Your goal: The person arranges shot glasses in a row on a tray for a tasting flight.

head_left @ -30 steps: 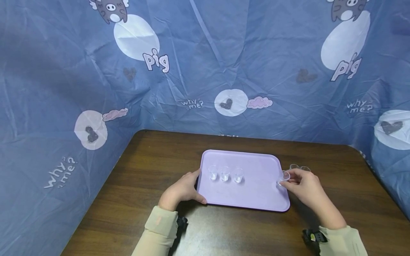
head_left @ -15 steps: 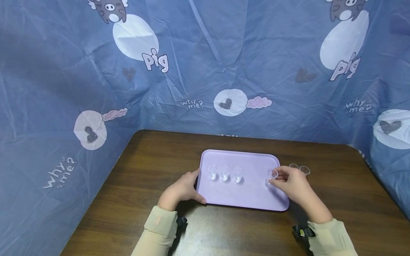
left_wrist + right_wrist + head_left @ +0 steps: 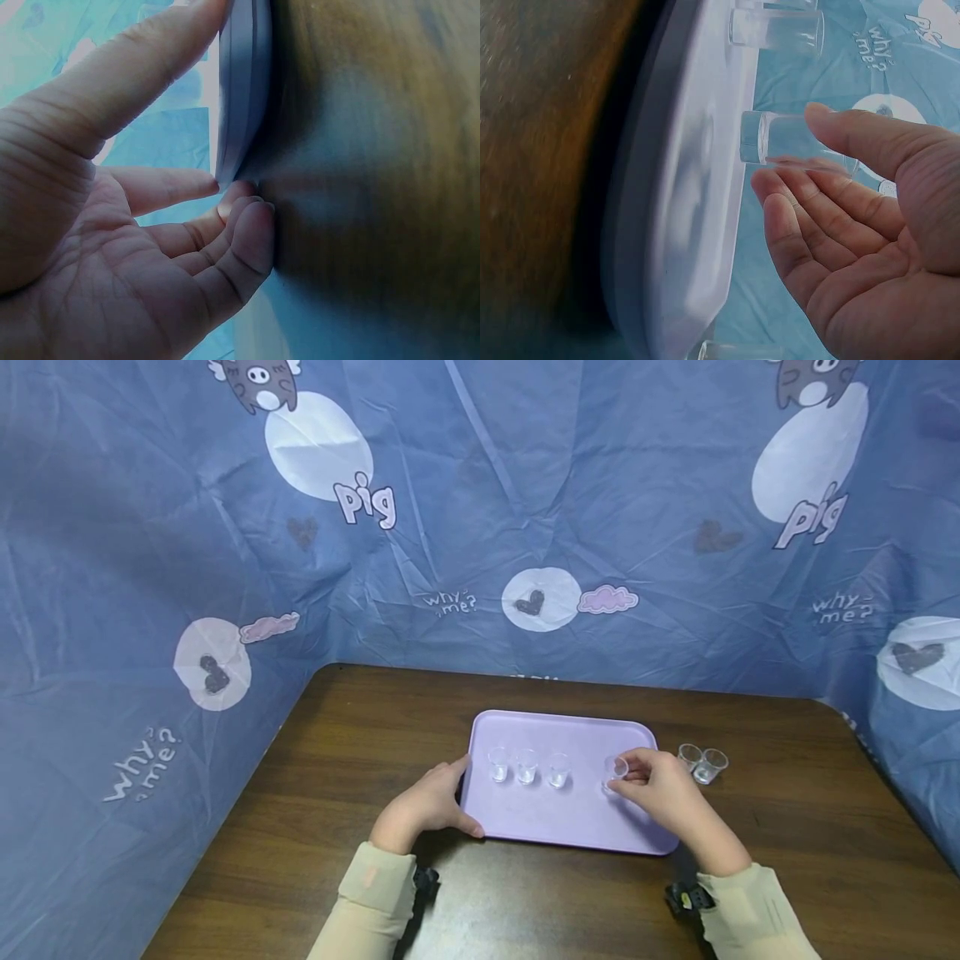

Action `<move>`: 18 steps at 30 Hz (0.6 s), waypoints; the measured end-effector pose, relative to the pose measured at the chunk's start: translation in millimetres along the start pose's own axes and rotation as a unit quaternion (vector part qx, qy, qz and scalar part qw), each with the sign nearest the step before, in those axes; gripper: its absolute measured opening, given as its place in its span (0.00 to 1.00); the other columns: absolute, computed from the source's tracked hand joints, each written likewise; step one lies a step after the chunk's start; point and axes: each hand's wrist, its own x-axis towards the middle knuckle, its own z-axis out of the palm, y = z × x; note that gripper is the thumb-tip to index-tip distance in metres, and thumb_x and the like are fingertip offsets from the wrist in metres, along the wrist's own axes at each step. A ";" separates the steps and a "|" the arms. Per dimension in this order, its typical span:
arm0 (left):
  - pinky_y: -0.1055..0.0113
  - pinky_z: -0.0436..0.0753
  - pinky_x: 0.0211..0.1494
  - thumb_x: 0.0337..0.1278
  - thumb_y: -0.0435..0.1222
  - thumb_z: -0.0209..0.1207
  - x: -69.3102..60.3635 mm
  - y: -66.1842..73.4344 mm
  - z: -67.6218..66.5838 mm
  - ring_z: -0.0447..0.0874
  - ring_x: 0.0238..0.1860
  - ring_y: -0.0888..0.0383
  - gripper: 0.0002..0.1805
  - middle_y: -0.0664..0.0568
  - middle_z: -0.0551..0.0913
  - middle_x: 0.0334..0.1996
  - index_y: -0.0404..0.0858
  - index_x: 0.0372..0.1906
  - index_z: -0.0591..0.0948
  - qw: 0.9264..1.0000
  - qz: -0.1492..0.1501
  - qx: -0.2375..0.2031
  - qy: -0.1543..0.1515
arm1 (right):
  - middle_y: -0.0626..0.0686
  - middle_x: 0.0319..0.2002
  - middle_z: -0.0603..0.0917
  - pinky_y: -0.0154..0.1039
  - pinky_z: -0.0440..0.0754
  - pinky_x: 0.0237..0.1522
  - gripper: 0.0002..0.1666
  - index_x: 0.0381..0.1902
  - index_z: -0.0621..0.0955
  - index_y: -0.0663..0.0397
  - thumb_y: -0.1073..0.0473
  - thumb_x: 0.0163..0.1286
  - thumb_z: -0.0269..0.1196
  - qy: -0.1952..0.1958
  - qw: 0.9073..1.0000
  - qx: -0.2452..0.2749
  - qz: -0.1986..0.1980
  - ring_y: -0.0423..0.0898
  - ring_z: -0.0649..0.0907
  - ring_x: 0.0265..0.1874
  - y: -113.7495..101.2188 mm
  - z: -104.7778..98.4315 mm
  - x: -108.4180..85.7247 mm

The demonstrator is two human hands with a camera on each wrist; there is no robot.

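Note:
A lilac tray (image 3: 577,822) lies on the table with three clear shot glasses in a row, among them a left one (image 3: 498,766), a middle one (image 3: 527,767) and a right one (image 3: 558,771). My right hand (image 3: 663,789) pinches another shot glass (image 3: 784,131) between thumb and fingers, upright over the tray's right part. Its base is near the tray surface; whether they touch I cannot tell. At the tray's left side my left hand (image 3: 427,806) is spread, thumb at the near corner and index finger along the left edge. Its other fingers bend loosely beside the rim in the left wrist view.
Two more shot glasses stand close together on the brown wooden table (image 3: 322,793), right of the tray: a left one (image 3: 688,755) and a right one (image 3: 709,767). A blue printed cloth (image 3: 450,527) hangs behind the table and along its sides.
My right hand has carried the shot glass leftward from the tray's right edge to over its surface, uncovering the two glasses on the table. The left hand and tray have stayed put.

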 end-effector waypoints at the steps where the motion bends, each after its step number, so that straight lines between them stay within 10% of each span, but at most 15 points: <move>1: 0.47 0.72 0.64 0.27 0.41 0.87 -0.2 0.1 -0.2 0.73 0.60 0.40 0.66 0.32 0.77 0.58 0.31 0.77 0.62 1.000 -0.001 0.000 -0.001 | 0.55 0.35 0.88 0.36 0.83 0.34 0.16 0.42 0.85 0.67 0.65 0.58 0.76 -0.002 1.000 -0.003 0.001 0.48 0.87 0.33 -1.0 0.6 0.3; 18: 0.45 0.68 0.67 0.28 0.41 0.86 -0.3 0.3 0.6 0.67 0.67 0.37 0.66 0.30 0.73 0.63 0.32 0.78 0.61 1.000 -0.016 0.001 -0.005 | 0.52 0.32 0.87 0.37 0.83 0.34 0.14 0.39 0.85 0.64 0.67 0.55 0.77 0.001 1.000 -0.004 -0.013 0.46 0.86 0.32 -7.3 19.6 11.5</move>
